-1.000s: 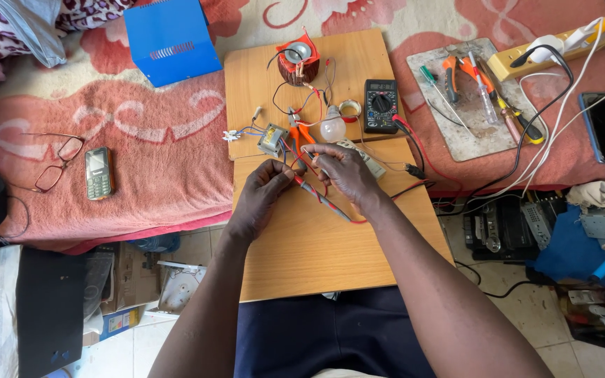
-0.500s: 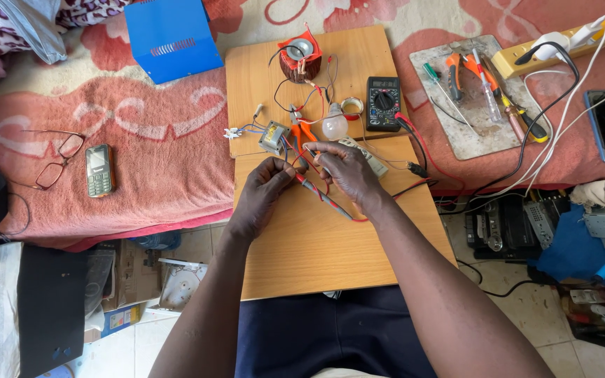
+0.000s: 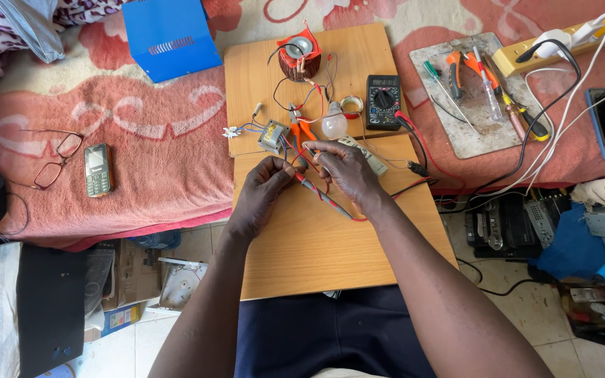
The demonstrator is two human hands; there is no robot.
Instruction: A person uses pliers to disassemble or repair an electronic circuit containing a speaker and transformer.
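Wires (image 3: 316,187) in red and grey run between both hands over the wooden worktop (image 3: 330,245). The left hand (image 3: 260,192) has its fingers (image 3: 280,168) curled together, pinching the wire ends near the front edge of the upper board. The right hand (image 3: 344,171) meets it from the other side, its fingers (image 3: 316,148) pressed on the same bunch, so the two hands touch at the fingertips. A red lead trails from under the right hand toward the wrist and on to the right.

Just beyond the hands sits a small transformer (image 3: 272,135) with thin blue and white leads going left. Orange-handled pliers (image 3: 301,129) lie beside it, and a white light bulb (image 3: 334,124) stands just to their right, next to a roll of tape (image 3: 351,105). A black multimeter (image 3: 384,101) rests at the right edge of the upper board, its red and black leads running down toward the right hand. At the far end of the board stands a copper coil (image 3: 297,59) on a red base.

To the left, on the pink blanket (image 3: 155,161), lie a mobile phone (image 3: 97,169) and a pair of glasses (image 3: 54,157), with a blue metal box (image 3: 169,35) farther up. To the right, a grey slab (image 3: 456,133) carries screwdrivers and pliers, near a power strip (image 3: 561,45).
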